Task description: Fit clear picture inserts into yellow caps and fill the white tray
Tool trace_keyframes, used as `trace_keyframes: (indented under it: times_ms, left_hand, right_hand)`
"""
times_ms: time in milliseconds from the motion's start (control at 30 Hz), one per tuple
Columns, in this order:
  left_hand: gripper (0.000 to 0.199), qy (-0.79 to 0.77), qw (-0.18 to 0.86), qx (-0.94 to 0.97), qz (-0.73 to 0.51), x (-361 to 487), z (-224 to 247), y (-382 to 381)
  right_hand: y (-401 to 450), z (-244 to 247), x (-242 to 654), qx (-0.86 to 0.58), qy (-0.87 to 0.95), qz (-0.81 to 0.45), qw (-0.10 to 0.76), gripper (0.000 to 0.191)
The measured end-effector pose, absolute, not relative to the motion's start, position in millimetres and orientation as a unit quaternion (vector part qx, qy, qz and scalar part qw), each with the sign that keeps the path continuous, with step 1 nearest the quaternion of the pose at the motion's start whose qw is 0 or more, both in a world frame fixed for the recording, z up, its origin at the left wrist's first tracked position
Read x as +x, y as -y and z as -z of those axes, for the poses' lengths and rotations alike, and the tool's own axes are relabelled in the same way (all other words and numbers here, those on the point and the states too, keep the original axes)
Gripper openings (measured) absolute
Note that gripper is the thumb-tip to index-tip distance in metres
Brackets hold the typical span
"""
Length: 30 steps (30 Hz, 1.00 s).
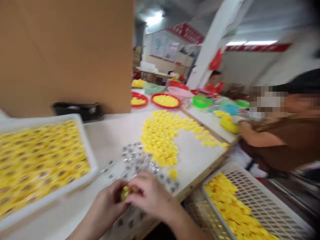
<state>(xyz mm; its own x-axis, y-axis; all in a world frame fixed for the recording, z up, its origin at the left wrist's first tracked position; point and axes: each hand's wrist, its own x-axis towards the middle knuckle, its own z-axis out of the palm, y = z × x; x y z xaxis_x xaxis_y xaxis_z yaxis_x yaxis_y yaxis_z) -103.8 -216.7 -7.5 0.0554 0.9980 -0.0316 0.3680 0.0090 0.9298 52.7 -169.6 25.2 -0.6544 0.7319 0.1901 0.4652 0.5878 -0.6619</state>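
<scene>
Left hand and right hand closed, fingers of both gripping a yellow piece between them, held just above the board. Small clear parts lie scattered under and ahead of the hands, touching a heap of yellow pieces. Filled white crates at left and right. Co-worker's arm at board's far right edge

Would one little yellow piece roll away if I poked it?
Probably a little: the small yellow plastic pieces lie loosely heaped on the board and look rounded. They seem light and hard; the one between the hands isn't visibly squashed.
</scene>
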Motion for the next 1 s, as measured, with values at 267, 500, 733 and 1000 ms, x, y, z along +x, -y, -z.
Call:
trace_keyframes:
  times_ms: [267,500,733,1000]
  left_hand:
    - [0.028,-0.396,0.647,0.43,-0.489,-109.7,4.3,215.5]
    - [0.037,-0.38,0.688,0.337,-0.519,-112.2,10.3,216.1]
    - [0.032,-0.38,0.698,0.288,-0.535,-108.5,13.3,217.0]
    - [0.04,-0.366,0.723,0.247,-0.531,-104.3,12.2,218.7]
  right_hand:
    - [152.1,-29.8,63.4,-0.309,0.82,-0.421,0.233,0.019]
    - [154.7,-27.8,62.0,-0.289,0.84,-0.381,0.256,0.023]
    - [157.6,-24.4,59.3,-0.294,0.859,-0.325,0.267,0.021]
    - [162.3,-22.1,62.9,-0.299,0.865,-0.301,0.27,0.028]
